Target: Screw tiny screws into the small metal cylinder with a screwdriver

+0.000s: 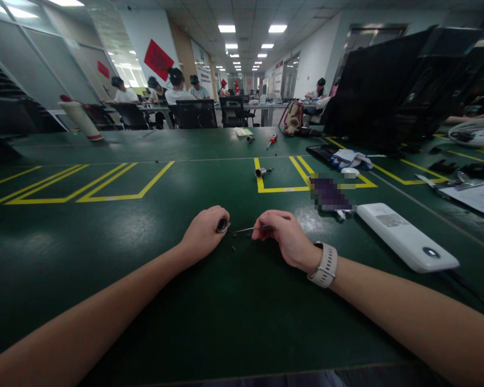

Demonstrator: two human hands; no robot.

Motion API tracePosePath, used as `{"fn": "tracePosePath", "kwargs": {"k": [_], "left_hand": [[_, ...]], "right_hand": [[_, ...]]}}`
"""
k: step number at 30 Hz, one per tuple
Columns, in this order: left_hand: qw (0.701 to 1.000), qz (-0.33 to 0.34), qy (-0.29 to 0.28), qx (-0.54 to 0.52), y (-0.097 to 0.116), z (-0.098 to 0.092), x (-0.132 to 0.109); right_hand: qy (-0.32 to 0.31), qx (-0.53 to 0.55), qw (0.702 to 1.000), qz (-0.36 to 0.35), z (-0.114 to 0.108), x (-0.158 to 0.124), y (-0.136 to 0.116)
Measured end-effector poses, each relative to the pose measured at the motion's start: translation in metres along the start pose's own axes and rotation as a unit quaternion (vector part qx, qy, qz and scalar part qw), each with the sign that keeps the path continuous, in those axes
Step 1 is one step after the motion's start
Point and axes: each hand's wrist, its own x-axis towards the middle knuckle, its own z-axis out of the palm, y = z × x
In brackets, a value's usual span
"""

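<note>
The left hand [205,231] has its grip wrapped around a small metal tube [222,225]. The round end of the tube pokes out by the thumb, and I can see into its dark hole. The right hand [280,234] has its grip pinched on a thin metal stick [244,230]. The tip of the stick points to the left hand, with a gap between the tip and the tube. Both hands are over the green worktop [165,322], between its near edge and its far edge. A few tiny bits [233,248] lie on the worktop between the hands, too small to tell what they are.

A wide watch band [325,265] goes around the right wrist. Farther up the worktop, another metal piece [261,172] lies inside a box shape made of yellow tape [284,189]. Near the far edge are a red screwdriver [272,141] and one more small metal part [250,139]. Toward the right edge lie a blurred phone [331,194], a long white case [403,236], a white and blue glove [350,159] and a clipboard [476,196]. Past the far edge, people [179,94] sit at other tables.
</note>
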Motion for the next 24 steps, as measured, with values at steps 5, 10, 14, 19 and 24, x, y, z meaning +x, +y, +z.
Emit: {"fn": "tracePosePath", "kwargs": {"k": [5, 10, 14, 19, 24], "left_hand": [[1.0, -0.009, 0.008, 0.0, 0.0, -0.001, 0.001], [0.999, -0.002, -0.01, -0.032, 0.002, -0.01, 0.001], [0.989, 0.023, -0.087, -0.114, 0.004, -0.021, 0.0], [0.964, 0.039, -0.176, -0.196, 0.007, -0.024, -0.001], [0.968, 0.023, -0.156, -0.196, 0.01, -0.022, -0.001]], "right_hand": [[0.036, -0.005, 0.999, -0.02, -0.001, 0.002, 0.003], [0.085, -0.006, 0.996, -0.03, -0.004, 0.004, 0.007], [0.097, -0.002, 0.995, -0.03, -0.005, 0.005, 0.007], [0.099, -0.002, 0.995, -0.021, -0.004, 0.004, 0.005], [0.094, -0.007, 0.995, -0.01, -0.003, 0.003, 0.004]]}}
